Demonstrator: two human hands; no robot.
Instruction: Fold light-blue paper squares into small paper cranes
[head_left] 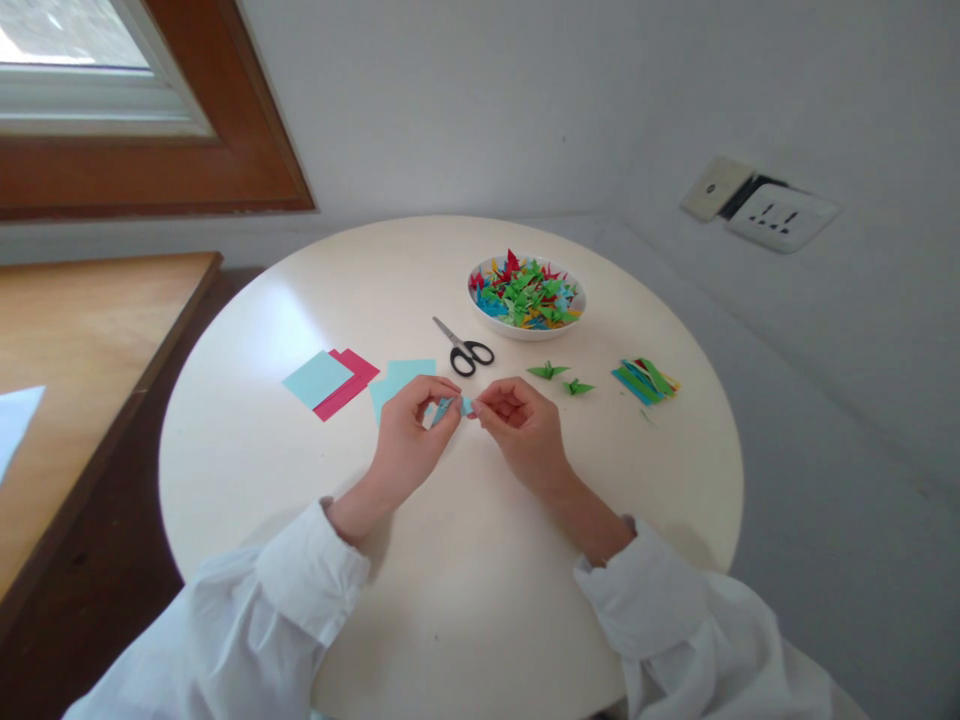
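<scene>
Between my two hands is a small folded piece of light blue paper point(444, 408). My left hand point(415, 425) pinches its left part between thumb and fingers. The fingertips of my right hand point(525, 425) close on its right end, and part of the paper is hidden by the fingers. Light blue paper squares point(405, 372) lie just behind my left hand. Beyond the hands rests a pair of scissors point(466, 352) with black handles, blades pointing away to the left. Two green paper cranes point(549, 371) sit behind my right hand.
A white bowl point(525, 332) heaped with colourful paper cranes stands at the back of the round white table point(255, 460). Light blue and red paper squares point(319, 380) lie at left. Coloured paper strips point(645, 382) are piled at right. A wooden surface point(90, 330) stands beside the table.
</scene>
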